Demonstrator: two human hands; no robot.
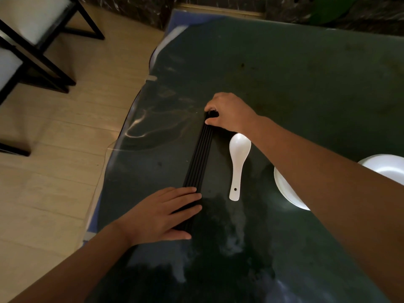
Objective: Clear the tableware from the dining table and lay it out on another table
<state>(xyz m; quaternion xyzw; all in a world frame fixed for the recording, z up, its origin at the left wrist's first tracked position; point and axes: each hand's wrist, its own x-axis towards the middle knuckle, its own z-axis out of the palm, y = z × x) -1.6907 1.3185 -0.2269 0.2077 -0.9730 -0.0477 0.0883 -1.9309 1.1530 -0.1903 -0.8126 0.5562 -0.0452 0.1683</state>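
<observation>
a: report position of the chopsticks (199, 156).
b: a bundle of black chopsticks lies flat on the dark glass-topped table (306, 88), sticks side by side, running from near the front-left edge away toward the table's middle.

a: state of the left hand (161, 215)?
b: laid flat, palm down, fingers extended and close together, pressing on the near end of the bundle.

a: state of the right hand (229, 112)?
b: curled over the far end of the bundle, thumb and fingertips closed on the stick ends. the forearm crosses above the tableware to the right.

a: other tableware?
b: 1 white spoon (238, 160) lies just beside the chopsticks on their right, not touching them, bowl away from the person, handle toward the person. a white plate (286, 193) sits further right, partly hidden by the right forearm. a white bowl (387, 167) is at the right frame edge.

a: surroundings?
b: dark-framed chairs (32, 40) with light seats stand on the tiled floor (54, 182) to the left, well apart from the table.
</observation>
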